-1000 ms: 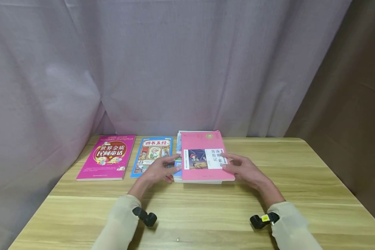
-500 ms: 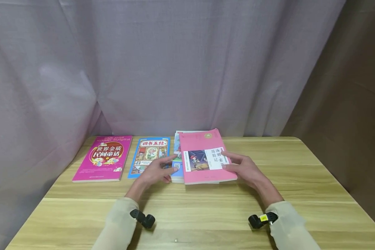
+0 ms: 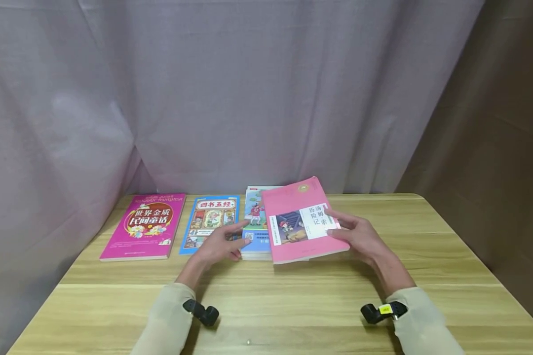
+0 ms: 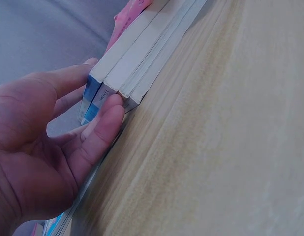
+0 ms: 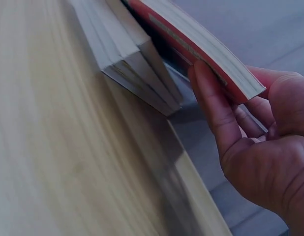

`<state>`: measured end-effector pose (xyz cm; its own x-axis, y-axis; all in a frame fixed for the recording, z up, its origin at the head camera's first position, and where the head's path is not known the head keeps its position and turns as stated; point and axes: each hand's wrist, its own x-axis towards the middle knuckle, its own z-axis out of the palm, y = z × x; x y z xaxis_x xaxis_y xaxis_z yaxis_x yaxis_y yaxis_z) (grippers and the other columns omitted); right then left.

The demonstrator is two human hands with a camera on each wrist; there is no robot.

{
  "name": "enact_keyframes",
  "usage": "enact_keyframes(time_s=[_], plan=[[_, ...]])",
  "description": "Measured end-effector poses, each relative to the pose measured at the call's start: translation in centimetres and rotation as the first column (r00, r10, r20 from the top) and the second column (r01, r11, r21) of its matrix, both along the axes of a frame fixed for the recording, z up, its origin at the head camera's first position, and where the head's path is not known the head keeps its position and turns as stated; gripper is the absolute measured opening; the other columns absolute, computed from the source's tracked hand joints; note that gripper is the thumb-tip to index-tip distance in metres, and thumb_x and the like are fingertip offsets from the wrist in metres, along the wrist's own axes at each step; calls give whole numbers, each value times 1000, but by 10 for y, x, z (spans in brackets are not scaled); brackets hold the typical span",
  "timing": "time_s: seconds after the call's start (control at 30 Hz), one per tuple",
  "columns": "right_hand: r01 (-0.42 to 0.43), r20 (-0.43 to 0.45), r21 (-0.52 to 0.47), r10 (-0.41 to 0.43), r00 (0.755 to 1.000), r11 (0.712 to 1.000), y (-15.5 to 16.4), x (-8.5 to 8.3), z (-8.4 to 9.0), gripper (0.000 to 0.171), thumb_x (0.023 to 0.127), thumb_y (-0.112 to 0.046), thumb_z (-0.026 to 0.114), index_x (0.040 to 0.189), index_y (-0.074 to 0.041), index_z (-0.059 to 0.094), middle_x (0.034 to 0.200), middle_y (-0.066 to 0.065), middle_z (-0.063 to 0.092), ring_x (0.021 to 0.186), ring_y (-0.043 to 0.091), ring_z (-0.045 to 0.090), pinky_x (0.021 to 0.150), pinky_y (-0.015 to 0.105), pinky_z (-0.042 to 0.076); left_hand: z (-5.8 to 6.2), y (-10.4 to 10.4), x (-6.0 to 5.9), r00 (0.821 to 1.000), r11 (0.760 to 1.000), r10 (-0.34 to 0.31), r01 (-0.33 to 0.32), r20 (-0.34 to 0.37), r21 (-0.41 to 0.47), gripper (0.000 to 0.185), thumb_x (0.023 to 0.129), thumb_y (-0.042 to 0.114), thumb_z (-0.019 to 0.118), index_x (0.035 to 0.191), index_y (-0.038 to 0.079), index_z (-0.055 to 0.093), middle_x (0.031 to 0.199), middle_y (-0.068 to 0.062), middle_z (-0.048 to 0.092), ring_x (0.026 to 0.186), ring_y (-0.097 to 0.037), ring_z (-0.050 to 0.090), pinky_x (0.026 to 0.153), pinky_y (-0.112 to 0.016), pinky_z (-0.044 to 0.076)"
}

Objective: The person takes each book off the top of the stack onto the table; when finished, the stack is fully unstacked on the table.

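A pink paperback book (image 3: 293, 197) with an illustrated band across its cover is raised and tilted over a stack of books (image 3: 256, 235). My right hand (image 3: 360, 235) grips its right side, thumb on the cover and fingers underneath, as the right wrist view shows. My left hand (image 3: 222, 245) holds the left edge of the stack. In the left wrist view, its thumb side lies at the top book's corner and its fingers touch the spines (image 4: 106, 93) lower down. The stack's top cover is blue and green with a cartoon figure, partly hidden by the pink book.
Left of the stack, a blue book (image 3: 210, 222) lies flat, partly behind the left hand. Farther left lies a magenta book (image 3: 144, 227). All rest near the back of the wooden table (image 3: 293, 305), in front of a grey curtain (image 3: 248, 98).
The right hand has lifted the pink book off the stack, tilting it and shifting it right. More of the illustrated cover beneath now shows. The left hand has stayed at the stack's edge.
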<state>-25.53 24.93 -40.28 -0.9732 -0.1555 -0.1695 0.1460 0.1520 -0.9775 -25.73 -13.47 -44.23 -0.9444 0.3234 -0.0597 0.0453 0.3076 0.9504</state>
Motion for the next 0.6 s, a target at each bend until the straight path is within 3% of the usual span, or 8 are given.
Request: enact_keyframes(time_s=[0.23, 0.37, 0.47, 0.6], plan=[[37, -55, 23, -35, 998, 999, 23, 6, 15, 74, 97, -17, 79, 162, -18, 44, 163, 26, 43, 98, 6, 73, 83, 24, 64, 1, 0, 2, 1000, 1000, -10, 10, -6, 1, 65, 99, 26, 76, 159, 22, 50, 158, -25, 49, 74, -19, 69, 73, -36, 66], [47, -85, -47, -51, 995, 998, 38, 9, 25, 72, 95, -13, 80, 159, -20, 49, 140, 4, 64, 98, 6, 73, 82, 25, 65, 1, 0, 2, 1000, 1000, -17, 17, -13, 3, 66, 99, 26, 76, 159, 20, 49, 157, -26, 50, 73, -18, 69, 72, -36, 66], [39, -103, -122, -52, 993, 992, 47, 11, 31, 68, 95, -7, 79, 157, -20, 53, 120, -14, 71, 97, 7, 74, 81, 25, 65, 1, -1, 2, 1000, 1000, -18, 18, -13, 3, 66, 99, 26, 76, 159, 20, 49, 158, -25, 50, 73, -19, 69, 72, -36, 66], [37, -114, -155, -55, 992, 987, 57, 14, 34, 67, 95, -4, 78, 155, -21, 55, 113, -19, 74, 97, 7, 75, 80, 25, 65, 1, -1, 3, 1000, 1000, -19, 19, -5, -2, 66, 100, 27, 76, 160, 21, 48, 159, -24, 48, 74, -19, 69, 73, -36, 66]])
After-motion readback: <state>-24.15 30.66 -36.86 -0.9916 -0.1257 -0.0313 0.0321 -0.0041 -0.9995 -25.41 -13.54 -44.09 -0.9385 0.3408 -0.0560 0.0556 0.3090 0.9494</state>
